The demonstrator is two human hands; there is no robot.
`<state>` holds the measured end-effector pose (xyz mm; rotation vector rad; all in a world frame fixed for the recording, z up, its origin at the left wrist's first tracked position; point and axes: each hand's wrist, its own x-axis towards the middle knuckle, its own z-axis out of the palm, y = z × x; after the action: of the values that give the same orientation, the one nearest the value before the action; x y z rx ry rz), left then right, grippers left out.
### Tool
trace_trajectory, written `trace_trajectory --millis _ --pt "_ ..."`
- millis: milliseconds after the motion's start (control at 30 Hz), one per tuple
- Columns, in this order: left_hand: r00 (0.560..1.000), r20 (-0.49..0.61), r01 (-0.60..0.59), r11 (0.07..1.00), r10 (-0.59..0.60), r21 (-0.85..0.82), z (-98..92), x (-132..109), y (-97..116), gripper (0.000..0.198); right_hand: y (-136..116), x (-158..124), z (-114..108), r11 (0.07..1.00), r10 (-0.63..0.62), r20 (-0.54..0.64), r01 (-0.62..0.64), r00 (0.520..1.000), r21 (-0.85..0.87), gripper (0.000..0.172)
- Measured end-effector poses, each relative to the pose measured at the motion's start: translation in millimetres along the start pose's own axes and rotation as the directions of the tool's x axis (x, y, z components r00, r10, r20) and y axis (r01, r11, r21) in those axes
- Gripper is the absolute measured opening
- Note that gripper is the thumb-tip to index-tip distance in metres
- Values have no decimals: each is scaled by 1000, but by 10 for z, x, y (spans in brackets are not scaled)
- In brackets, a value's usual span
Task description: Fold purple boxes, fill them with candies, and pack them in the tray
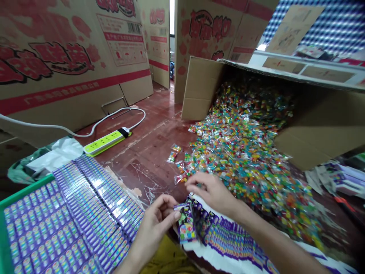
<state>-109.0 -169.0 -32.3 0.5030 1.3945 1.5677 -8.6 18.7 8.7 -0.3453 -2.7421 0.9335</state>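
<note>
Pouch (187, 229): at the pouch row (232, 240), edge pinched in my left hand (160, 217)
Right hand (210, 191): curled just above, grip unclear
Purple packs (91, 196): lined up, apparently done
Candy heap (234, 146): plenty seemingly left

Rows of packs (85, 194) lie at the left of the bench (151, 152), beside a tray's rim (3, 243); behind them lies a power strip (105, 141), then a large carton (74, 49). Rightward, sweets (236, 152) lie in and before an open carton (202, 82), with pouches (228, 239) lined up nearer, below the right hand (211, 190).
</note>
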Motion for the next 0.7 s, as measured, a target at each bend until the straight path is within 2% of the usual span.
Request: trace_trajectory --millis 67,133,200,300,400,467,567,700 --pt "994 -110 1 1000 -2 -9 -86 19 34 30 122 432 37 995 5 -26 -8 1000 -101 13" --pt "974 -228 10 999 -19 -42 -170 21 66 34 227 819 150 985 -13 18 16 1000 -169 11" --pt "945 -321 23 994 -57 -108 -243 5 99 42 294 1095 305 972 -26 82 45 996 -231 17" --pt "937 -328 58 978 -122 -198 -313 -27 154 53 332 1283 515 954 -12 129 50 992 -296 27" --pt "956 -240 105 959 -171 -264 -332 -22 174 52 348 1321 569 949 20 111 16 994 -315 31" --pt "961 -210 120 955 -180 -273 -324 6 148 42 349 1311 490 952 41 65 -19 997 -305 27" --pt "976 -193 73 984 -104 -161 -299 58 72 27 278 1191 238 967 61 -63 -75 996 -244 17" --pt "992 -128 -19 999 16 -26 -223 97 -4 33 5 752 -120 992 42 -219 -67 975 -107 24"
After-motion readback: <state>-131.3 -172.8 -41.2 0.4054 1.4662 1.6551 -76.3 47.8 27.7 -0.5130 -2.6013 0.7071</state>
